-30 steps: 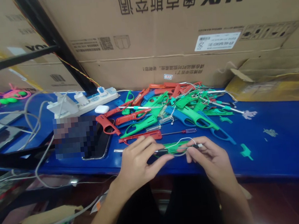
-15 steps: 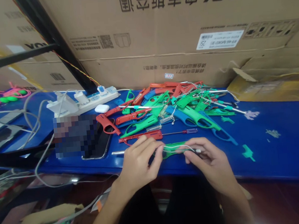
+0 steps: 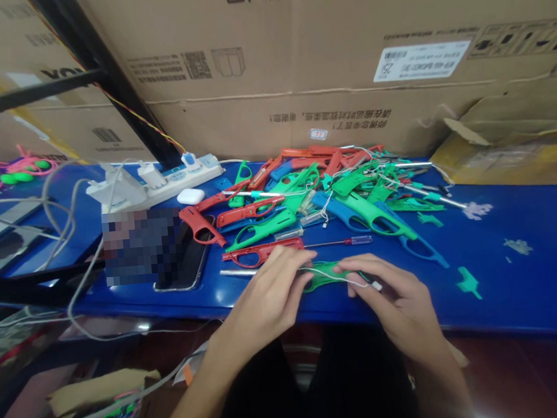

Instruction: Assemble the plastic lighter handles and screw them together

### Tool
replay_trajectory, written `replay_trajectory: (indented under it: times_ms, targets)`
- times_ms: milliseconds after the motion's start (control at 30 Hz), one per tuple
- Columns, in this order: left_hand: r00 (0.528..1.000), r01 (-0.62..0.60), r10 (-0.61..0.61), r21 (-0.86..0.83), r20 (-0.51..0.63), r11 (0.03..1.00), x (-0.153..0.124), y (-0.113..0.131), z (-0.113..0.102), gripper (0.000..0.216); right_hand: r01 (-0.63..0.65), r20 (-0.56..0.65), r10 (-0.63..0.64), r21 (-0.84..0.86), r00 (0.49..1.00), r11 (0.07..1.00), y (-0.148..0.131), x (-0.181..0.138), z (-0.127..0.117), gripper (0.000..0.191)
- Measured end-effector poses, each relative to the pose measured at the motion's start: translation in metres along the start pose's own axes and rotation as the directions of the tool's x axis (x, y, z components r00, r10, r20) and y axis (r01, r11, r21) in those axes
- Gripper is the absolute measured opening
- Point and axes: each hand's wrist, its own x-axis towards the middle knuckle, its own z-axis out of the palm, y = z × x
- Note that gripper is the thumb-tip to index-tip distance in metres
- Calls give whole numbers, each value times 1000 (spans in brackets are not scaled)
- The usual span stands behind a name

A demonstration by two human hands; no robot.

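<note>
Low over the table's front edge, my left hand (image 3: 269, 294) pinches the left part of a green gas lighter casing half (image 3: 324, 278). A thin metal tube (image 3: 238, 273) sticks out to the left beyond that hand. My right hand (image 3: 396, 296) grips the casing's right end between thumb and fingers. Across the casing runs a white wire (image 3: 317, 271), ending in a small white tip (image 3: 376, 285) by the right thumb. Fingers hide much of the casing. Just behind lie a red lighter casing half (image 3: 267, 251) and a screwdriver (image 3: 359, 240).
A pile of red, green and blue lighter casings (image 3: 261, 231) covers the blue table (image 3: 524, 291) behind my hands. A phone (image 3: 190, 262), an earbud case (image 3: 191, 196) and a power strip (image 3: 201, 170) are left. Green scraps (image 3: 469, 281) lie right; large cardboard boxes (image 3: 272, 79) stand behind.
The casing's left end and metal tube have shifted slightly right. My right fingers have closed further over the casing's right end, and the white wire now lies straighter across it.
</note>
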Motion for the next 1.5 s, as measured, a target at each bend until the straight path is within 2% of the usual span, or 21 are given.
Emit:
replay_trajectory:
  times_ms: [100,200,400,567,767,833,967,1067,1167,1267,1400,1500]
  targets:
    - [1000,-7,7,3,-23,1000,1,-3,4,30,15,-29,-15,8,999,1000,1,0,0,14]
    - [997,13,-10,39,-74,999,2,-4,4,22,23,-4,-23,10,1000,1000,2,0,0,15]
    - [997,81,-77,136,-30,987,-6,-6,-5,15,2,16,-3,46,1000,999,0,2,1,16]
    - [980,166,-145,156,-137,974,-12,-8,0,23,-31,29,29,74,999,997,-3,3,0,17]
    - [924,275,-198,208,-326,939,-14,-7,4,40,-39,41,35,98,999,994,-2,1,-1,16]
    - [932,228,-154,203,-327,952,-14,-7,4,36,-55,51,50,104,997,993,-2,1,-1,15]
    - [970,76,-32,173,-242,982,-12,-7,-1,24,-59,109,43,139,993,989,2,1,-1,15]
    - [984,18,13,168,-180,986,-8,-4,-7,22,-69,117,54,128,992,989,4,2,1,11]
    - [990,-35,59,186,-125,982,-2,-2,-14,19,-85,139,69,115,988,990,3,5,3,16]
    - [985,-100,127,211,-117,972,10,-2,-22,18,-88,151,73,90,986,992,-2,12,1,14]
    - [977,-162,189,234,-101,959,42,-8,-36,21,44,134,-37,-50,990,998,-13,46,-13,14]
    - [962,-210,251,294,-107,932,76,-19,-45,26,223,229,-187,-145,955,964,-18,92,-29,20]
